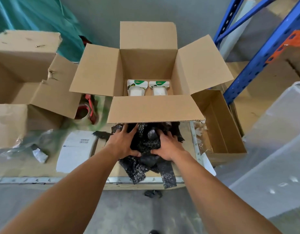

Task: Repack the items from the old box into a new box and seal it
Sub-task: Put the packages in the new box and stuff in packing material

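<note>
Torn brown cardboard old box (24, 68): left end of counter (44, 179). Red tape dispenser (88, 107) beside it. Crumpled black bubble-wrap bundle (145, 141) at counter front, clamped between left hand (124, 142) and right hand (166, 146). Open brown cardboard new box (145, 65) just behind; two white green-labelled pouches (137, 87) inside.

Both bare forearms reach in from 7 and 5 o'clock and converge near centre. The left hand (124, 142) and right hand (167, 147) lie palms down, side by side. Their fingers point toward 12 and their thumbs tuck inward, gripping the wrap (145, 141) between them.
</note>
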`<state>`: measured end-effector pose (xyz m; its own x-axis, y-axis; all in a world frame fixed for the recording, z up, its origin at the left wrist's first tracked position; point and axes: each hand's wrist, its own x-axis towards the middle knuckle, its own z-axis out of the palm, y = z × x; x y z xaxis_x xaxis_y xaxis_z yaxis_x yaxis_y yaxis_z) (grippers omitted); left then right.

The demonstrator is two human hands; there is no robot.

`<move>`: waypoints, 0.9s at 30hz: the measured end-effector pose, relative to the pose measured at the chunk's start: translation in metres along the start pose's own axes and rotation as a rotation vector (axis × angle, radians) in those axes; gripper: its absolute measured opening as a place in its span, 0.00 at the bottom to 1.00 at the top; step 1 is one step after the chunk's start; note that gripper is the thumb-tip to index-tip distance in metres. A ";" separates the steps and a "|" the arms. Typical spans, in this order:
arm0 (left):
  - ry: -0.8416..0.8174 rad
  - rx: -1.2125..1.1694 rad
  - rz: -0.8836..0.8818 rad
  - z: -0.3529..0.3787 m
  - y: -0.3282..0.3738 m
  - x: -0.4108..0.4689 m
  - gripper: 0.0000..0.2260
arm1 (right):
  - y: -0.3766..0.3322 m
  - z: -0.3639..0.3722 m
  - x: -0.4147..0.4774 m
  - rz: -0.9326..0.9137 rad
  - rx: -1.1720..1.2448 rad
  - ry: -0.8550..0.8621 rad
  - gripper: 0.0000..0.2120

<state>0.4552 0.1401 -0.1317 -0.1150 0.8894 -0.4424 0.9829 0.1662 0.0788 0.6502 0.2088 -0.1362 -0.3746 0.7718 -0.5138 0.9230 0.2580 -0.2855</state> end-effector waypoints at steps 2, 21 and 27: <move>0.023 -0.014 -0.009 0.009 0.003 -0.004 0.48 | 0.002 0.005 -0.002 -0.032 -0.020 0.055 0.41; 0.193 -0.296 0.008 0.016 0.008 -0.018 0.28 | 0.014 -0.012 -0.035 -0.141 0.225 0.090 0.34; 0.212 -0.504 0.056 0.003 0.012 -0.029 0.32 | 0.012 -0.026 -0.047 -0.167 0.283 0.117 0.35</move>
<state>0.4704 0.1146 -0.1210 -0.1425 0.9604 -0.2395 0.8041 0.2534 0.5377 0.6811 0.1903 -0.0947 -0.4905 0.7981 -0.3499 0.7831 0.2275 -0.5788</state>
